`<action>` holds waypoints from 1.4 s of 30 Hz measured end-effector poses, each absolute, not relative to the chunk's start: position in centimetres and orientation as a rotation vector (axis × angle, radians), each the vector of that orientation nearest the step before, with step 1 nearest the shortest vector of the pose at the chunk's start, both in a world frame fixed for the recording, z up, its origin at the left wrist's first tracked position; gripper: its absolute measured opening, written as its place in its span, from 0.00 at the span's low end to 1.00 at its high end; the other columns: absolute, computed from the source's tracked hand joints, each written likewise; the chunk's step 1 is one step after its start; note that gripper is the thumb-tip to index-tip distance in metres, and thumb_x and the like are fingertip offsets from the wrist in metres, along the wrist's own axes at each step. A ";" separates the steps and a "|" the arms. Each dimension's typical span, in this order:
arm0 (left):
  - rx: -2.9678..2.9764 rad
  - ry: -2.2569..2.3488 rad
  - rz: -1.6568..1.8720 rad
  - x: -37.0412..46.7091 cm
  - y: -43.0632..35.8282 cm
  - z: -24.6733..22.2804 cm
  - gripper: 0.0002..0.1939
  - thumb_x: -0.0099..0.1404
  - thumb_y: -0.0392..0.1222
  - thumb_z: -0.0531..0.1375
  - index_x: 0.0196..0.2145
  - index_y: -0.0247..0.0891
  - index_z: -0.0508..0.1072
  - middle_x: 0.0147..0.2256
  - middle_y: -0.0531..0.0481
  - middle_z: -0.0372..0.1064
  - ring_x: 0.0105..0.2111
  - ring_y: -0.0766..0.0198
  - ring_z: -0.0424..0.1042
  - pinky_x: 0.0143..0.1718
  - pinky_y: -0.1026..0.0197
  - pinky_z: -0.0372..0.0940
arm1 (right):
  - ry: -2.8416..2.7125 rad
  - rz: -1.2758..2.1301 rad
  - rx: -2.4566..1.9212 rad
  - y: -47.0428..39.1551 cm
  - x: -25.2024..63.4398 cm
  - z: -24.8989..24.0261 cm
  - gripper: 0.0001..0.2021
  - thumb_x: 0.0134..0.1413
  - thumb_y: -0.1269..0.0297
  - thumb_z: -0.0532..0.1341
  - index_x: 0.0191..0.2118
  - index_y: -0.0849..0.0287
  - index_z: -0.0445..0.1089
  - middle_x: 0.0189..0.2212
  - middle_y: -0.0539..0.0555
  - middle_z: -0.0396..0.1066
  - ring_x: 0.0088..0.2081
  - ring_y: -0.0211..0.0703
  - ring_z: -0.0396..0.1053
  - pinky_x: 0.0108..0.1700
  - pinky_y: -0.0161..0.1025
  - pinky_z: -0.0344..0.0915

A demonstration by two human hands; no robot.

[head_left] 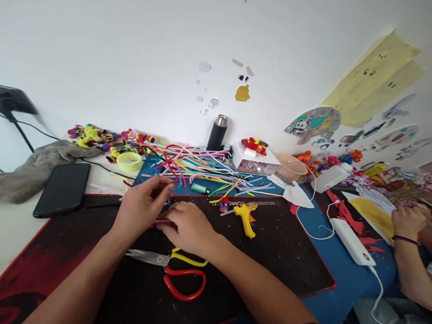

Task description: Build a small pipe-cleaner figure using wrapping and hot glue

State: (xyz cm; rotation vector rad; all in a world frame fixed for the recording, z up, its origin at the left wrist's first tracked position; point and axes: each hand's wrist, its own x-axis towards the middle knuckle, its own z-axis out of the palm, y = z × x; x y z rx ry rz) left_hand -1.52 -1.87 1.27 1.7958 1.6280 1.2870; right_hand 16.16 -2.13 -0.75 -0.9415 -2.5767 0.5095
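My left hand [140,204] pinches a red and blue pipe cleaner [170,199] between thumb and fingers, over the dark desk mat. Close beside it, my right hand [189,227] is curled with a thin dark red thing [166,222] between its fingers; its kind cannot be made out. Just below the hands lie scissors [167,260] with one yellow and one red handle, blades pointing left. To the right of my right hand are a yellow glue gun [246,218] and a small purple and red figure [224,205]. My fingers partly hide the work between them.
Many colourful pipe cleaners [201,164] lie behind the hands, with a black flask [217,133] beyond. A black phone [62,190] and a pale green bowl [129,161] are at left. Right, a white power strip [353,242] lies near another person's hand [409,220].
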 end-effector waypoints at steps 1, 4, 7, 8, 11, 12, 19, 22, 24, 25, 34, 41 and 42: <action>1.795 1.624 1.288 -1.6 -1.8 1.2 0.15 0.71 0.58 0.62 0.41 0.46 0.82 0.34 0.50 0.86 0.31 0.55 0.82 0.34 0.59 0.72 | -2.505 0.537 -0.984 -2.1 16.4 -0.6 0.06 0.74 0.61 0.72 0.44 0.58 0.85 0.43 0.61 0.85 0.48 0.54 0.81 0.52 0.48 0.72; 1.791 1.619 1.291 -1.6 -1.8 1.1 0.16 0.71 0.58 0.62 0.41 0.45 0.82 0.36 0.49 0.87 0.33 0.55 0.83 0.35 0.59 0.71 | -2.206 0.667 -1.076 -1.6 17.4 -0.2 0.05 0.72 0.65 0.70 0.41 0.55 0.83 0.39 0.56 0.83 0.42 0.48 0.79 0.48 0.43 0.70; 1.784 1.620 1.287 -1.6 -1.8 1.0 0.18 0.72 0.60 0.61 0.41 0.45 0.83 0.36 0.48 0.87 0.33 0.55 0.83 0.35 0.58 0.70 | -1.888 0.853 -1.091 -0.5 18.2 0.1 0.08 0.72 0.60 0.68 0.40 0.55 0.83 0.35 0.52 0.81 0.37 0.46 0.76 0.43 0.41 0.69; 1.779 1.618 1.285 -1.6 -1.8 1.0 0.18 0.72 0.60 0.61 0.41 0.45 0.83 0.36 0.49 0.86 0.32 0.55 0.83 0.34 0.58 0.70 | -1.797 0.912 -1.095 0.0 18.4 0.2 0.10 0.72 0.57 0.67 0.40 0.55 0.82 0.33 0.51 0.80 0.36 0.45 0.75 0.42 0.41 0.69; 1.767 1.613 1.275 -1.5 -1.8 0.9 0.19 0.72 0.61 0.62 0.42 0.45 0.83 0.33 0.50 0.85 0.31 0.55 0.83 0.34 0.58 0.69 | -1.551 1.023 -1.097 1.6 18.7 0.2 0.17 0.69 0.45 0.68 0.38 0.55 0.81 0.29 0.49 0.75 0.31 0.43 0.69 0.36 0.40 0.65; 1.769 1.613 1.274 -1.5 -1.8 0.9 0.19 0.72 0.61 0.62 0.41 0.45 0.83 0.33 0.50 0.85 0.31 0.55 0.83 0.34 0.58 0.69 | -1.480 1.051 -1.080 2.1 18.6 0.1 0.19 0.67 0.43 0.69 0.38 0.55 0.81 0.29 0.49 0.74 0.30 0.42 0.67 0.35 0.40 0.64; 1.796 1.615 1.203 -1.4 -1.8 0.3 0.19 0.72 0.61 0.61 0.41 0.45 0.83 0.31 0.51 0.84 0.30 0.55 0.82 0.32 0.59 0.69 | -1.271 1.188 -0.943 3.1 18.4 -1.4 0.24 0.62 0.38 0.73 0.44 0.57 0.81 0.33 0.52 0.77 0.29 0.39 0.65 0.32 0.38 0.66; 1.813 1.623 1.172 -1.2 -1.9 0.0 0.19 0.73 0.62 0.62 0.42 0.46 0.83 0.33 0.50 0.86 0.32 0.54 0.84 0.35 0.58 0.70 | -1.288 1.174 -0.960 2.5 19.1 -1.7 0.23 0.63 0.38 0.73 0.43 0.56 0.81 0.36 0.53 0.79 0.30 0.40 0.66 0.34 0.39 0.67; 1.836 1.637 1.149 -1.0 -2.0 -0.1 0.19 0.73 0.62 0.62 0.42 0.46 0.83 0.34 0.50 0.86 0.33 0.54 0.84 0.35 0.58 0.71 | -1.313 1.165 -0.997 2.3 19.7 -1.7 0.23 0.64 0.38 0.72 0.45 0.55 0.81 0.35 0.53 0.78 0.31 0.42 0.68 0.35 0.40 0.68; 1.846 1.641 1.136 -1.0 -2.0 -0.1 0.19 0.73 0.62 0.62 0.42 0.46 0.83 0.34 0.50 0.86 0.33 0.54 0.84 0.35 0.58 0.70 | -1.324 1.163 -1.013 2.2 19.9 -1.7 0.23 0.64 0.38 0.72 0.45 0.55 0.81 0.35 0.52 0.78 0.31 0.42 0.68 0.35 0.40 0.68; 1.851 1.660 1.106 -0.7 -2.2 0.5 0.18 0.71 0.61 0.62 0.42 0.47 0.84 0.33 0.51 0.86 0.32 0.54 0.84 0.35 0.57 0.69 | -1.388 1.212 -1.016 1.8 20.2 -1.3 0.20 0.66 0.42 0.71 0.43 0.56 0.80 0.28 0.47 0.70 0.29 0.40 0.64 0.34 0.39 0.64; 1.854 1.653 1.097 -0.7 -2.2 0.5 0.18 0.72 0.61 0.62 0.42 0.47 0.83 0.33 0.50 0.87 0.32 0.53 0.84 0.34 0.57 0.70 | -1.402 1.237 -1.037 1.7 20.3 -0.9 0.21 0.66 0.39 0.70 0.40 0.55 0.77 0.25 0.45 0.66 0.27 0.39 0.63 0.33 0.38 0.62; 1.855 1.656 1.098 -0.7 -2.2 0.5 0.18 0.72 0.61 0.62 0.42 0.47 0.83 0.34 0.50 0.87 0.32 0.53 0.84 0.34 0.57 0.70 | -1.408 1.244 -1.040 1.7 20.3 -0.9 0.22 0.66 0.39 0.70 0.40 0.55 0.77 0.25 0.45 0.66 0.27 0.39 0.63 0.33 0.38 0.62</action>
